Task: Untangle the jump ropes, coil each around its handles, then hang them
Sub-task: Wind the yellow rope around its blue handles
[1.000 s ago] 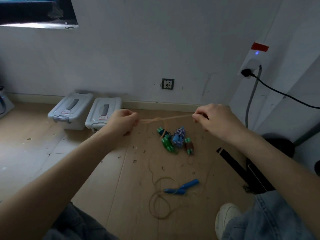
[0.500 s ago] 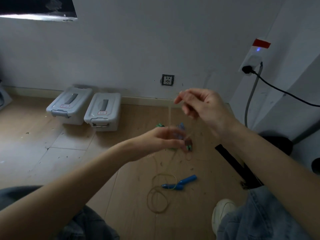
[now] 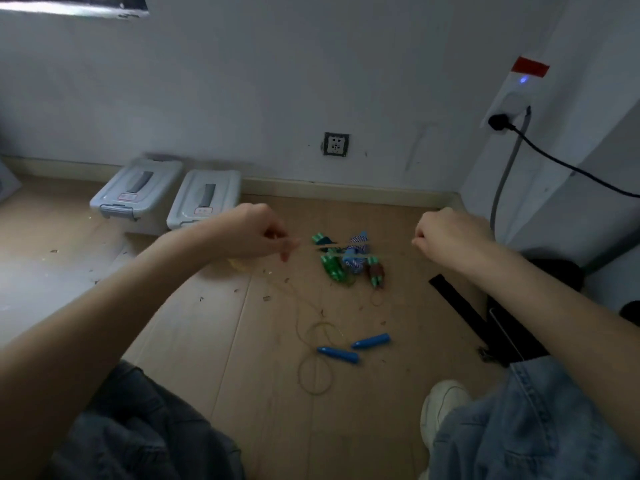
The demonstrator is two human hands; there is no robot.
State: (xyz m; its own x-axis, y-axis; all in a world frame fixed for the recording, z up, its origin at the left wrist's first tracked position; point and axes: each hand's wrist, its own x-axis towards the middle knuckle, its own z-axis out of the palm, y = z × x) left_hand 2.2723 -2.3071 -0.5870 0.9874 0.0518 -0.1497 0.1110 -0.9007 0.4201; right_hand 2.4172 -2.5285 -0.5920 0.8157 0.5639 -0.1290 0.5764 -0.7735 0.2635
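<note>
Left hand (image 3: pixel 254 233) and right hand (image 3: pixel 446 235) pinching a taut tan rope (image 3: pixel 313 247) in curled fingers, blue handles (image 3: pixel 355 348) on floor (image 3: pixel 214 341), coiled ropes (image 3: pixel 349 259) beyond

Head view, down toward floor (image 3: pixel 214 341)

Two lidded grey storage boxes (image 3: pixel 138 194) (image 3: pixel 206 199) stand side by side against the wall on the littered wooden floor (image 3: pixel 194 327), near a wall socket (image 3: pixel 336 144); a black plug (image 3: pixel 498 122) occupies the white outlet (image 3: pixel 512 102).
</note>
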